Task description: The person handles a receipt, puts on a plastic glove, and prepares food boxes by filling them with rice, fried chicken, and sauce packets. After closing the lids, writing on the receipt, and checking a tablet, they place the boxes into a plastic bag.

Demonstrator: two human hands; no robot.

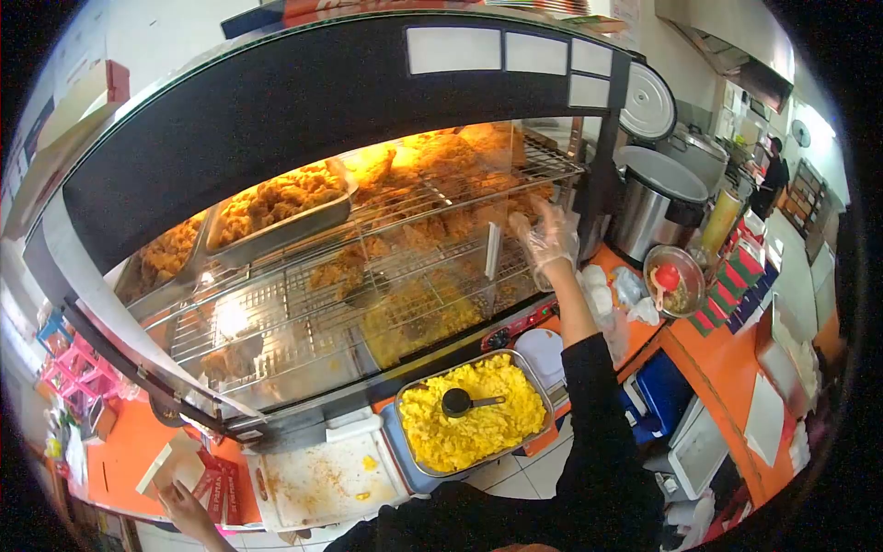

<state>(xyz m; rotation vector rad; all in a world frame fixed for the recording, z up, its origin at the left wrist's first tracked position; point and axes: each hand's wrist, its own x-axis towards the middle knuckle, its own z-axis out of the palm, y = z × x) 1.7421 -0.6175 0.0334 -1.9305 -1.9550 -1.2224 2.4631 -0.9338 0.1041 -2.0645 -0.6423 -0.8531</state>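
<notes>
My right hand [550,241], in a clear plastic glove, is raised at the right end of the heated display case [303,120]. Its fingers are spread with nothing visible in them, right of a pale upright handle [492,250] on the glass door. Fried chicken pieces [451,152] lie on the wire rack inside. At lower left, my left hand [190,517] grips the edge of a red and white cardboard food box [179,467], whose top is open. A metal tray of yellow rice [474,432] stands in front of the case, a black measuring scoop [457,402] resting on it.
A crumb-strewn white cutting board [331,483] lies left of the rice tray. On the orange counter at right stand a large rice cooker [660,202] and a bowl with a red ladle [674,281]. Pink baskets [78,373] are far left. Another person [771,179] stands in the background.
</notes>
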